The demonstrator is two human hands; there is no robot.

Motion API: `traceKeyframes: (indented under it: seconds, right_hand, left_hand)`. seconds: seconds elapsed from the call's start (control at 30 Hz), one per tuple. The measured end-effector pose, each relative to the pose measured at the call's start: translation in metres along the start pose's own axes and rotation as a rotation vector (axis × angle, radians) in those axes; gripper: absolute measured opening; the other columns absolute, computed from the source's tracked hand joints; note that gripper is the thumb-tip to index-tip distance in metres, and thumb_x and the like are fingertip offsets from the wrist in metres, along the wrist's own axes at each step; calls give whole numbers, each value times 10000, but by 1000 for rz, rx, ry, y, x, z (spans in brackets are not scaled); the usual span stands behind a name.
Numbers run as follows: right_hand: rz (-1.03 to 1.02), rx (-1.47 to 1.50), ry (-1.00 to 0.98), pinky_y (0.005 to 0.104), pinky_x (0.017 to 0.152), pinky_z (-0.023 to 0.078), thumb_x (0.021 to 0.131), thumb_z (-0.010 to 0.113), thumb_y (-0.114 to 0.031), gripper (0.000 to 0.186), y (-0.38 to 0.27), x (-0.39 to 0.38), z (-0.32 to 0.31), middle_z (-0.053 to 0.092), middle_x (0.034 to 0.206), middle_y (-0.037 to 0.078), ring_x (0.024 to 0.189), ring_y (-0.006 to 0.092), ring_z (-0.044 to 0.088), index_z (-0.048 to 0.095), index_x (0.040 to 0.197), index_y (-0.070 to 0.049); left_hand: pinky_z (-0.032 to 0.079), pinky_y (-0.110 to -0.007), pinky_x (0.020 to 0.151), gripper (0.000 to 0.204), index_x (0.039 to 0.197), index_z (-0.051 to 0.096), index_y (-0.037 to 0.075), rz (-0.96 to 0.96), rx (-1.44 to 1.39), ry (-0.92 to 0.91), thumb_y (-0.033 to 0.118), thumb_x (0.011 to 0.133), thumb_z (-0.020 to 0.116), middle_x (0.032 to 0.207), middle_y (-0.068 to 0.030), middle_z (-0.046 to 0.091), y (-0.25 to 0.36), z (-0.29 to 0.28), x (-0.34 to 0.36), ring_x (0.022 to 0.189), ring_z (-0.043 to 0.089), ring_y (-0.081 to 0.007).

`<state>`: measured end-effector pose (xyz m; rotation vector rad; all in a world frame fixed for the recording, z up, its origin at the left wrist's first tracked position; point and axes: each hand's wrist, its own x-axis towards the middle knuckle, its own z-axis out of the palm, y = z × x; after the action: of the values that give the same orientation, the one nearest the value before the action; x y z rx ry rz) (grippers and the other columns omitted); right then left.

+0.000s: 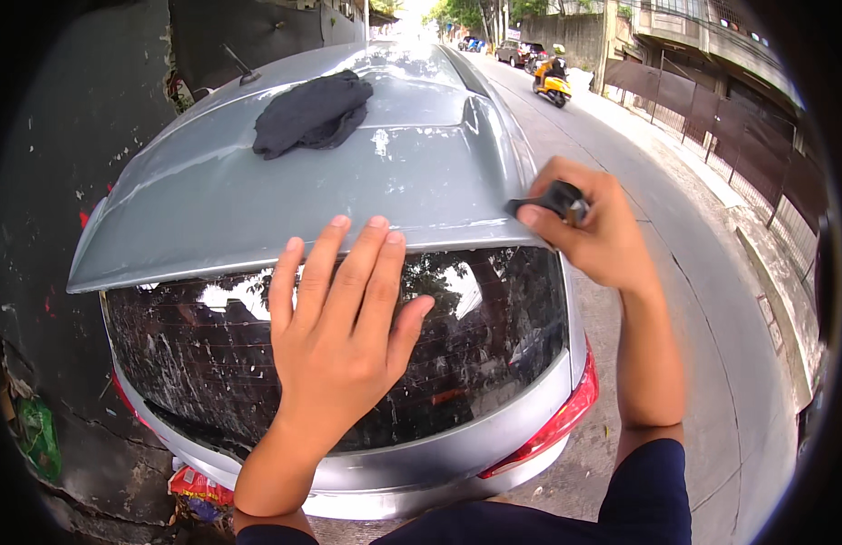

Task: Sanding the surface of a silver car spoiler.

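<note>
A silver car (194, 209) stands below me, its rear spoiler above the dark, streaked rear window (466, 363). My left hand (348, 327) is spread open, fingertips at the spoiler's lower edge, palm over the glass. My right hand (584, 222) grips a small black tool (557, 198), with some metal showing, against the spoiler's right corner; its exact kind is unclear. A crumpled dark cloth (312, 111) lies on the roof near a short antenna (248, 74). Pale, patchy marks show on the paint.
A dark wall (67, 182) runs close along the left, with litter bags (203, 490) below. On the right are a street (666, 272), a kerb (766, 300) and railings. A rider on a yellow scooter (551, 86) and parked vehicles (512, 52) are farther off.
</note>
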<state>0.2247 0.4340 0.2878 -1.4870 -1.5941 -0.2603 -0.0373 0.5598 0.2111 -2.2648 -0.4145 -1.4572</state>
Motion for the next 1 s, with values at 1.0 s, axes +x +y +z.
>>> traceKeyframes:
  seconds: [1.0]
  right_hand:
    - [-476,-360,263,401,830,588,971,806,-131,161,6,88,2,795,1029,119,905,313,756,783,1122,-80]
  left_hand:
    - [557,-444,846,458,1048,785,-4,-194,124,26,430,920,856,1027,-148,798,-59,-37,19,927,738,-355]
